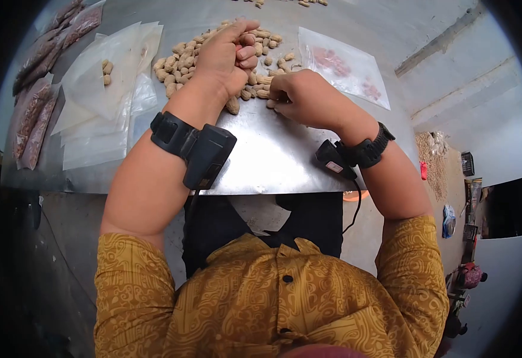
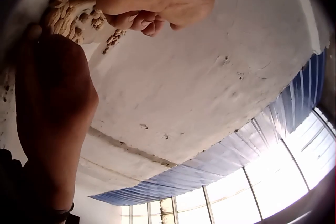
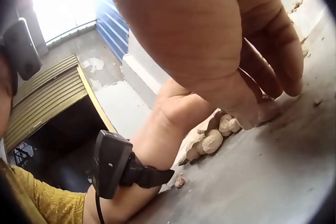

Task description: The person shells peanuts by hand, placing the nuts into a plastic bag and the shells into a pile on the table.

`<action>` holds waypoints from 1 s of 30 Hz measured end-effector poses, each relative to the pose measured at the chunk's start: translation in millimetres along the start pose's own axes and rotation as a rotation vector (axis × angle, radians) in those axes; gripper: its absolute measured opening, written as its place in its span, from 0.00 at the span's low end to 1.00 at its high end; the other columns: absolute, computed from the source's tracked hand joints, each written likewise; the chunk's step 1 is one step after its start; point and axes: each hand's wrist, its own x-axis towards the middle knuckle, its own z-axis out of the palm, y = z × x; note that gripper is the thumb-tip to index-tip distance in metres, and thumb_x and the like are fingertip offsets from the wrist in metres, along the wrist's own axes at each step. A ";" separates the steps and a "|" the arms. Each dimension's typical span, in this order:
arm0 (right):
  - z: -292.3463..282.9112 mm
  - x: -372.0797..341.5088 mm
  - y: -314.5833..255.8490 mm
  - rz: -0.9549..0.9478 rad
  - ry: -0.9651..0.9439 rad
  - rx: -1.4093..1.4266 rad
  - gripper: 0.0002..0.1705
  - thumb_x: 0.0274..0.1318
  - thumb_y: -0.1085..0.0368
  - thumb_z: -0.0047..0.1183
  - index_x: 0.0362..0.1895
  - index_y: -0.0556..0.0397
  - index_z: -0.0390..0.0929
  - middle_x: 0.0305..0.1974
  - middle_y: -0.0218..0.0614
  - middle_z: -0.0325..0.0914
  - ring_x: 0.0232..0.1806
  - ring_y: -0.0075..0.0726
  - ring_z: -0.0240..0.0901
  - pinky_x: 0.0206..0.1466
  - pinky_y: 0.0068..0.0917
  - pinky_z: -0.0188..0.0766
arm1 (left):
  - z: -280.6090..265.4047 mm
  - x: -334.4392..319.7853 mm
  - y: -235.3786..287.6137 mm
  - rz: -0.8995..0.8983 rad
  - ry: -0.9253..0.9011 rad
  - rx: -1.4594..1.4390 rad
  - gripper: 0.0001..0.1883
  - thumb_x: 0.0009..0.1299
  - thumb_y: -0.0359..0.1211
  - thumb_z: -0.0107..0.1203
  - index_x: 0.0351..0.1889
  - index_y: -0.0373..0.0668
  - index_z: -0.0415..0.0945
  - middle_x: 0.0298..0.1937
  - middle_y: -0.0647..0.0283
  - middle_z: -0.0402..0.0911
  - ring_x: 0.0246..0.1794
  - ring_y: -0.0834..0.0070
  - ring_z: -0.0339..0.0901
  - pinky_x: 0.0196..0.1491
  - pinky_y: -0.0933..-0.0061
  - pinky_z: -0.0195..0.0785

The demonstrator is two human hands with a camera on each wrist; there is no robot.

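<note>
In the head view, a pile of unshelled peanuts (image 1: 180, 62) lies on the metal table (image 1: 267, 149). My left hand (image 1: 225, 59) is raised over the pile with its fingers curled in toward the palm; the inside of the palm is hidden. At the right edge of the pile is my right hand (image 1: 311, 98), back upward and fingers reaching down. The right wrist view shows its fingertips (image 3: 249, 119) low at the tabletop, right beside several peanuts (image 3: 212, 141). No peanut shows between them.
A clear bag of reddish kernels (image 1: 332, 62) lies at the right back. Flat clear bags (image 1: 94, 113) are stacked on the left, with two peanuts (image 1: 106, 71) on top. Filled bags (image 1: 34, 116) line the far left. Each wrist wears a black strapped camera (image 1: 210, 156).
</note>
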 end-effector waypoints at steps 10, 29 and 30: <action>-26.6 -23.7 36.8 -0.040 0.508 0.940 0.07 0.45 0.77 0.57 0.33 0.58 0.80 0.31 0.30 0.75 0.33 0.23 0.73 0.38 0.18 0.71 | 31.4 -25.9 -19.7 -0.085 -0.245 0.660 0.15 0.63 0.34 0.60 0.45 0.36 0.76 0.25 0.70 0.74 0.17 0.89 0.59 0.20 0.87 0.51; 3.4 -26.8 32.0 0.168 0.574 1.102 0.08 0.54 0.67 0.55 0.35 0.60 0.76 0.27 0.33 0.76 0.27 0.22 0.73 0.30 0.17 0.71 | 37.5 -34.3 -36.9 0.237 -0.211 1.053 0.10 0.65 0.33 0.55 0.40 0.36 0.77 0.29 0.69 0.79 0.25 0.90 0.68 0.27 0.88 0.60; 4.0 -26.4 29.8 0.167 0.584 1.079 0.07 0.55 0.68 0.54 0.34 0.61 0.75 0.27 0.34 0.76 0.27 0.22 0.73 0.30 0.17 0.71 | 37.7 -34.6 -37.7 0.255 -0.201 1.096 0.09 0.65 0.32 0.55 0.39 0.36 0.77 0.29 0.68 0.79 0.26 0.90 0.68 0.27 0.88 0.60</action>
